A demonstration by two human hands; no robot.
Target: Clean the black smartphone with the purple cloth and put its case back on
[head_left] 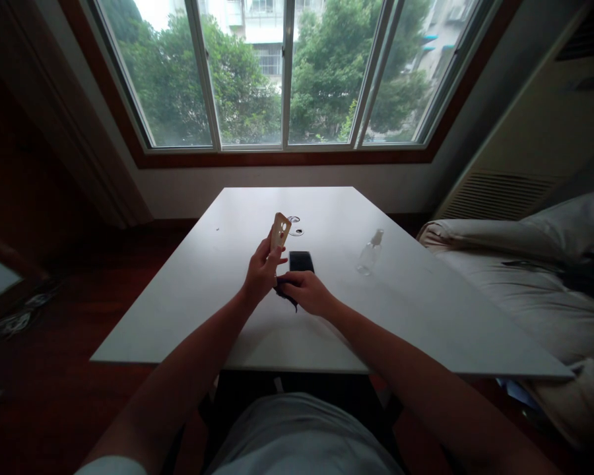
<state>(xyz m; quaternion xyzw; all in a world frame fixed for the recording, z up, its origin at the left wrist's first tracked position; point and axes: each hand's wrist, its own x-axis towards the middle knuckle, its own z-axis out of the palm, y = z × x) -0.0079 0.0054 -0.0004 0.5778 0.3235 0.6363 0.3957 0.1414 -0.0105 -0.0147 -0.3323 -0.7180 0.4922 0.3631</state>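
My left hand (263,267) grips a pale yellowish phone case (279,231), held up at a tilt above the table, its camera cut-outs near the top. Close beside it, my right hand (307,290) is closed on a dark cloth (288,297), whose end hangs below the fingers. The cloth is near the lower end of the phone case; whether they touch I cannot tell. A black phone (301,261) lies on the white table (202,310) just beyond my right hand, its near end hidden by that hand.
A clear spray bottle (370,253) stands on the table to the right. Ring-shaped black marks (296,226) show on the tabletop farther back. A sofa (519,284) is at the right, and a window (287,79) lies beyond the table.
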